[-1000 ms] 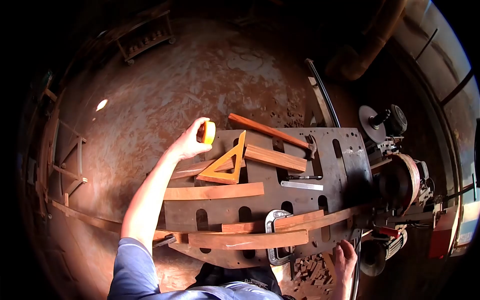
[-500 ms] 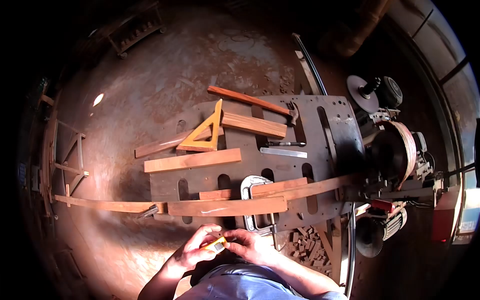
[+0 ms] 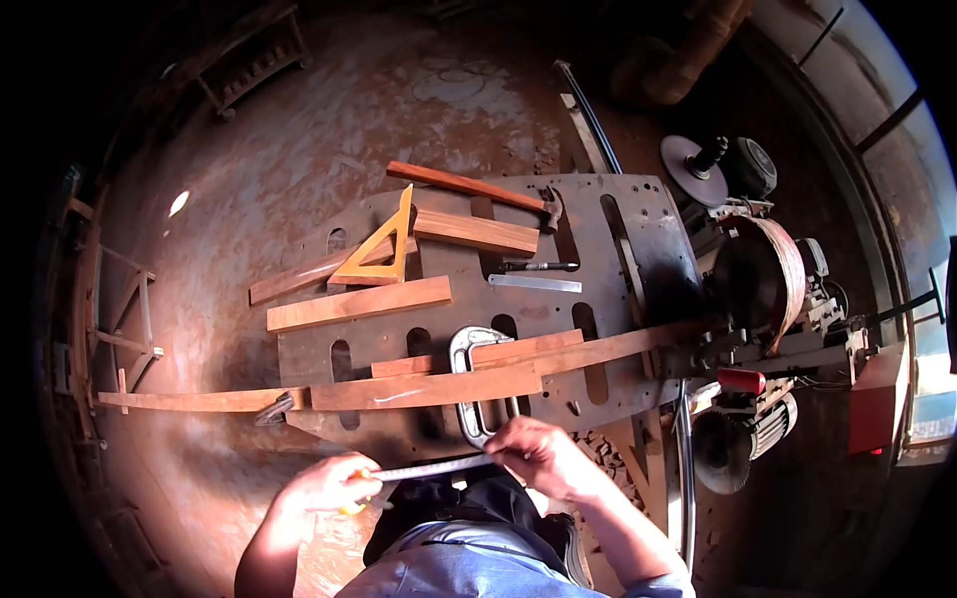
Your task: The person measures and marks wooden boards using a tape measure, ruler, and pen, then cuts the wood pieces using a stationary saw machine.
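My left hand (image 3: 331, 482) is closed around a yellow tape measure (image 3: 357, 505), mostly hidden by the fingers. A pale strip of tape (image 3: 429, 468) stretches from it across my lap. Its far end is pinched in my right hand (image 3: 528, 450), just below the C-clamp (image 3: 463, 383). The clamp sits over the long wooden pieces along the near edge of the metal table (image 3: 399, 427). Nearest to the hands is the front wooden piece (image 3: 419, 390), with a pale mark on it.
On the table lie a yellow set square (image 3: 395, 261), a hammer (image 3: 469, 186), a metal ruler (image 3: 534, 284), a dark pen (image 3: 538, 266) and wooden blocks (image 3: 359, 303). Machinery with a round blade (image 3: 720, 450) stands at the right. Wood offcuts (image 3: 606, 458) lie below the table.
Both hands have moved apart from their meeting at my lap, and the tape now spans between them. Earlier my left hand held the tape measure out over the table's far left. The view has shifted.
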Tool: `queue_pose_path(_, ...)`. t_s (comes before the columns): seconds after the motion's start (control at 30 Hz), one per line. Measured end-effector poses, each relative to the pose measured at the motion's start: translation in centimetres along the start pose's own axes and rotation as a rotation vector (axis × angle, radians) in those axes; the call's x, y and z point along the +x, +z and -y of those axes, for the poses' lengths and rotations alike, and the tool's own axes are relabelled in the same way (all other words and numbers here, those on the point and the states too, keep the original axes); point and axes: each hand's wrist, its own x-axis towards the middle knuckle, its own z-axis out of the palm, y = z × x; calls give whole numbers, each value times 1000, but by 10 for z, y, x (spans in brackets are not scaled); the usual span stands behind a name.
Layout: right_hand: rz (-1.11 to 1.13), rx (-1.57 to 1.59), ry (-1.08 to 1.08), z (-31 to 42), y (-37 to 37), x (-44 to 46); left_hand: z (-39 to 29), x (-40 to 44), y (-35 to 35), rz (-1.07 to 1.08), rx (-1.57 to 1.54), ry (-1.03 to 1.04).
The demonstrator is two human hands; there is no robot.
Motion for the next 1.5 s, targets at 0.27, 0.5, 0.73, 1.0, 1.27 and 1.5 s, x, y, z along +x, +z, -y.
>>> queue_pose_path(0.27,-389,-234,186,-27,-53,24,52,7,-89,-630,206,372)
queue_pose_path(0.5,-458,-353,131,-29,-32,36,46,4,-70,-936,432,419)
queue_pose_path(0.73,-478,-459,133,-42,-25,34,58,19,-65,-1089,615,378)
queue_pose_path(1.0,-515,-545,104,-60,-27,30,55,21,-64,-1121,562,357)
queue_pose_path(1.27,-506,-586,102,-63,-28,29,58,23,-61,-1113,552,300)
queue_pose_path(1.5,-537,-509,194,-60,-24,31,60,27,-59,-1111,522,364)
